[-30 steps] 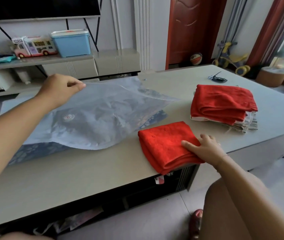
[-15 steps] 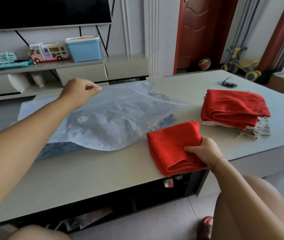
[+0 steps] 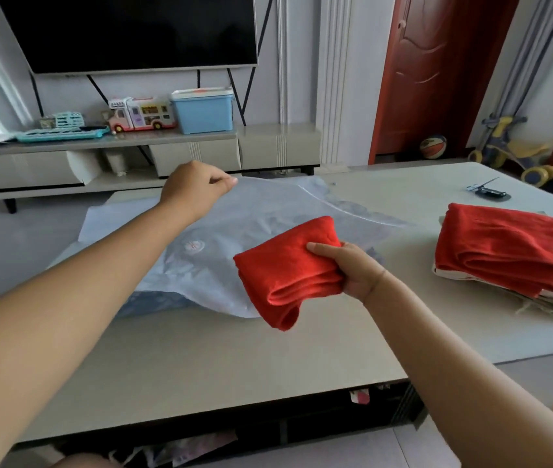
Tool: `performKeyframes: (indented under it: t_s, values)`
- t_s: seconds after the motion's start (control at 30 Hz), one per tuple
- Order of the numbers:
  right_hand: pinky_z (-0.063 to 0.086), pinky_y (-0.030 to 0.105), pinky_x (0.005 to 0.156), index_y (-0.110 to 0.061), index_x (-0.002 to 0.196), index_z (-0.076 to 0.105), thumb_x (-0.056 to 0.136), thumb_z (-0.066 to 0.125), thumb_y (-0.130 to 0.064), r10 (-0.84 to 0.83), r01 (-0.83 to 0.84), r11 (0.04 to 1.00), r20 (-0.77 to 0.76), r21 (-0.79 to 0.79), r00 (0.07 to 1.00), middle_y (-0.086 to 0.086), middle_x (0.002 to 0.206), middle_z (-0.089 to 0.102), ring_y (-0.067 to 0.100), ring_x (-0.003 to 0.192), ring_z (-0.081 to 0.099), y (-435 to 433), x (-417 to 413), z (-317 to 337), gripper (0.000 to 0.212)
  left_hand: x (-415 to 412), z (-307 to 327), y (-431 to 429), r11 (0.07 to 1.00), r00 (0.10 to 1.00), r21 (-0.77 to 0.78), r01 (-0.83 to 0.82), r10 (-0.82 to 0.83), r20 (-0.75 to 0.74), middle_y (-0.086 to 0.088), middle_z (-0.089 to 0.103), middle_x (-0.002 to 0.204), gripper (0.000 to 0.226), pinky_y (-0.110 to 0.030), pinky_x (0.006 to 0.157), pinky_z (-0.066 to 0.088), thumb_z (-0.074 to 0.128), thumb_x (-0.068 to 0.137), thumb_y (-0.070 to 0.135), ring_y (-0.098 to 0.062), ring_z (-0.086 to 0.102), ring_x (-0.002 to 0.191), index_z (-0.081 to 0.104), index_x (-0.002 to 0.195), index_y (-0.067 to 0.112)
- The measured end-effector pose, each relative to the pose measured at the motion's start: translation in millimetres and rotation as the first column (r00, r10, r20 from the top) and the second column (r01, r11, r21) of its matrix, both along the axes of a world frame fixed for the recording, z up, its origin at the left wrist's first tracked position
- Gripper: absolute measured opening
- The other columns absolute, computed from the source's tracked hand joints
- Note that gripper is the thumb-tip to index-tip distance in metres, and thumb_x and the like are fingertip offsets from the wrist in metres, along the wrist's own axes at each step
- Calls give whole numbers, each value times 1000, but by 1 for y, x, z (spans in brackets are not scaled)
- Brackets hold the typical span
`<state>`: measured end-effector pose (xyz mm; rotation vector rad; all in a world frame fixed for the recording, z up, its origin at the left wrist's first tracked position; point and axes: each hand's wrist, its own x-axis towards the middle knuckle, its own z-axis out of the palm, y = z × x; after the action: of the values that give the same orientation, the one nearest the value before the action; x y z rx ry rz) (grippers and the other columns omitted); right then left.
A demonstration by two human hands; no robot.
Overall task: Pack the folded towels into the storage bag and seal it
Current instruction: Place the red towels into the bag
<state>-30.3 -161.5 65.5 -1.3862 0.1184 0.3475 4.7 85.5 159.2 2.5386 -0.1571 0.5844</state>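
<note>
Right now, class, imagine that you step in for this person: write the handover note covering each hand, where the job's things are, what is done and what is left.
Left hand: pinches the far edge of the storage bag, lifting the top layer.
Right hand: grips one folded red towel, held above the table in front of the bag.
Remaining towel stack: on the table to the right, red on top, lighter ones beneath.
Done: bag laid out, one towel picked up. Something patterned seems to lie already inside the bag.
Left: slide this towel in, then the stack, then seal the bag.
</note>
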Motion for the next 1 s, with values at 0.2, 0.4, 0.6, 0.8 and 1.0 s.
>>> performKeyframes:
  t_s: [0.2,0.4,0.6,0.8,1.0]
  values:
    - [34,38,106,-3,135,36,79,68,-30,-2,277,487,316,-828,949,16,139,37,35,130,39,31,48,-28,71,-5,-2,5,998,999,66,15,-17,33,-4,75,99,28,-37,80,52,57,88,38,-24,67,95,74,100,20]
    - [-2,53,118,-37,149,14,85,54,-42,576,259,174,312,-950,755,-1,160,3,29,148,-2,59,12,-55,75,-4,-1,4,992,991,128,14,-31,131,-4,76,96,26,-38,77,52,55,89,37,-27,67,96,74,101,23]
    - [0,60,115,-41,149,9,92,47,-31,575,62,-12,44,-998,817,-3,160,3,32,147,0,72,57,-62,69,1,26,6,993,970,121,1,-30,242,-6,76,95,29,-38,75,52,52,90,38,-28,66,92,75,96,21]
    - [15,57,114,-40,146,23,93,42,-20,612,144,-43,88,-989,786,-2,156,19,32,144,15,76,134,-53,60,2,48,3,990,947,137,44,-85,309,-1,76,95,27,-39,78,53,54,90,37,-22,68,92,74,100,24]
    - [21,46,113,-32,146,26,93,44,-28,656,324,-218,108,-921,747,5,149,33,31,137,31,76,188,-48,56,13,49,5,986,950,150,68,-109,291,-2,76,91,25,-40,79,53,55,89,38,-22,68,91,74,99,27]
